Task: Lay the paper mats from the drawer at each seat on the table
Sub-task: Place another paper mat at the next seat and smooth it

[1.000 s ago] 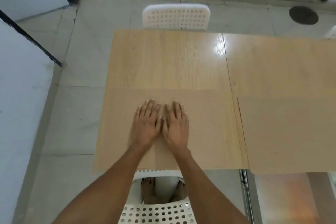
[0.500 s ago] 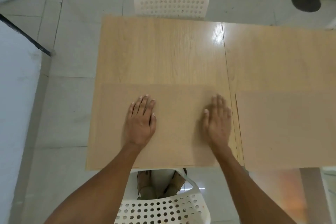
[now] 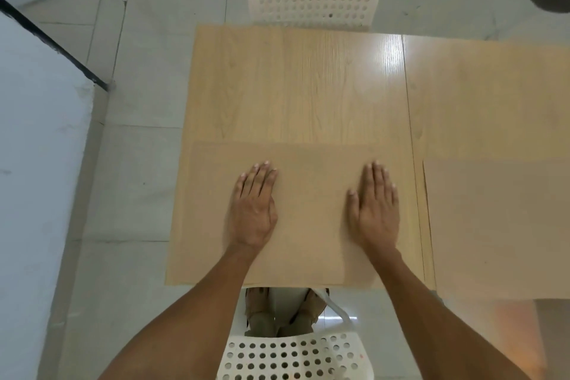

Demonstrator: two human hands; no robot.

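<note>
A brown paper mat [image 3: 308, 225] lies flat on the near left part of the light wooden table [image 3: 296, 83]. My left hand [image 3: 254, 210] rests palm down on the mat's left half, fingers together and flat. My right hand [image 3: 374, 210] lies palm down near the mat's right edge. Neither hand holds anything. A second brown paper mat [image 3: 499, 225] lies flat on the table to the right, with a narrow strip of table between the two mats.
A white perforated chair [image 3: 314, 3] stands at the far side of the table. Another white perforated chair [image 3: 293, 355] is just under me at the near side. Grey tiled floor [image 3: 129, 164] and a white wall lie to the left.
My two hands started side by side at the mat's middle and slid apart, the right one much further toward the mat's right edge. The mat stays flat on the table.
</note>
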